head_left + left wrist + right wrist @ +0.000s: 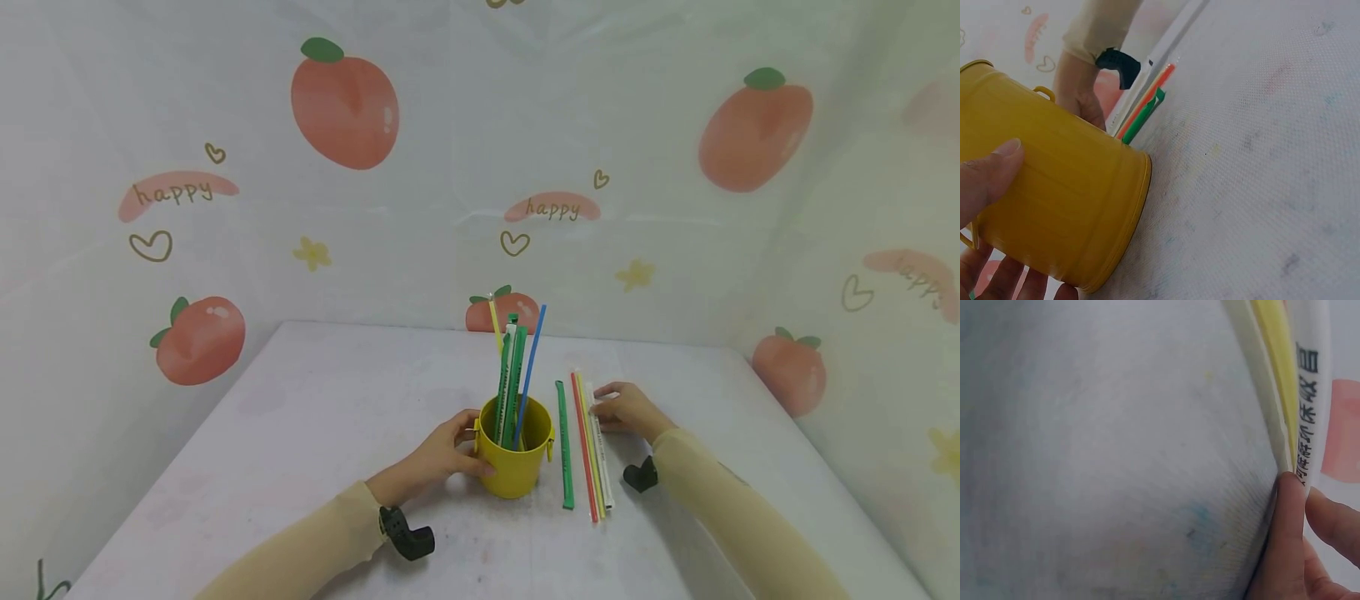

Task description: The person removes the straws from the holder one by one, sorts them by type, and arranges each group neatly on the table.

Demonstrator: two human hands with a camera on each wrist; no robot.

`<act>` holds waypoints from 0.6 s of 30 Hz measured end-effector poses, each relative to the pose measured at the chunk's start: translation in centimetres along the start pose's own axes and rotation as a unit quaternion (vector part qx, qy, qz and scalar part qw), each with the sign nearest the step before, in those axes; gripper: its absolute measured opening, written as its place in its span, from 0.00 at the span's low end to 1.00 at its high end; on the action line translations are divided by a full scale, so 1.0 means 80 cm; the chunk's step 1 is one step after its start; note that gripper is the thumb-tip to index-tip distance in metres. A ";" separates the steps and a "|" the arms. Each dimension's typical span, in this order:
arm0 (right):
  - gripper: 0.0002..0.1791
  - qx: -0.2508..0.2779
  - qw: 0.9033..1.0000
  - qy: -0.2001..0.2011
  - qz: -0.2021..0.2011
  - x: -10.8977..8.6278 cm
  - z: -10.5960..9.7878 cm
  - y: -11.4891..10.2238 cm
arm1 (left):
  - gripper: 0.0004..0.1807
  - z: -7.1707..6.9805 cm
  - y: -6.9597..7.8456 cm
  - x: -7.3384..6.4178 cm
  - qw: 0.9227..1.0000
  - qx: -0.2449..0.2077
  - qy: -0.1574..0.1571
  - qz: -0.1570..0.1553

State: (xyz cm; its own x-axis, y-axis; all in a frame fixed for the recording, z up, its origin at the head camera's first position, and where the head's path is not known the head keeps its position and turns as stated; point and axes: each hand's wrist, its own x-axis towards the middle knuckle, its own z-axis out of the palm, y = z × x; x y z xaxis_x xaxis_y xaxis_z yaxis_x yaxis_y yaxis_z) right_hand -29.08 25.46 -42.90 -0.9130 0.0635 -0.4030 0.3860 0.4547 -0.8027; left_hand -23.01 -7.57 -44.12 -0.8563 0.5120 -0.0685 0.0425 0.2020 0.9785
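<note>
My left hand (444,452) grips a small yellow bucket (512,477) from its left side, thumb in front and fingers behind, as the left wrist view also shows. The bucket stands upright on the table. Several green-wrapped straws (517,375), a blue straw (534,354) and a yellow straw (495,321) lean inside it. To the bucket's right, my right hand (632,410) pinches a white-wrapped straw (603,467) with printed lettering near its far end. In the right wrist view, thumb and fingertips (1290,487) meet at this white wrapper (1313,381).
Beside the white-wrapped straw lie a yellow straw (598,487), a red straw (586,458) and a green-wrapped straw (565,450), side by side on the white-covered table (337,392). A fruit-printed cloth (450,125) hangs behind the table. Each wrist wears a black camera mount (408,537).
</note>
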 end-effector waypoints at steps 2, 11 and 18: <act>0.25 -0.008 1.000 0.003 0.005 0.000 0.001 -0.002 | 0.38 0.000 0.001 0.000 1.000 0.001 0.000 -0.001; 0.26 -0.042 0.999 0.014 0.020 -0.001 0.002 -0.006 | 0.38 0.000 0.000 0.000 1.000 0.001 0.000 -0.005; 0.26 -0.037 0.999 0.015 0.024 -0.001 0.002 -0.006 | 0.38 -0.001 -0.001 0.000 1.000 0.011 -0.003 0.003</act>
State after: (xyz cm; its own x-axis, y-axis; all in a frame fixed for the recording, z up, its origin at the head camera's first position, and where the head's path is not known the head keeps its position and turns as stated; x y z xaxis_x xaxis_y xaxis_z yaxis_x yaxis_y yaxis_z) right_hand -29.18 25.10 -42.53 -0.8977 0.1125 -0.4261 0.4193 0.5156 -0.7472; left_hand -23.06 -7.64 -44.15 -0.8533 0.5175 -0.0640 0.0591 0.2180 0.9742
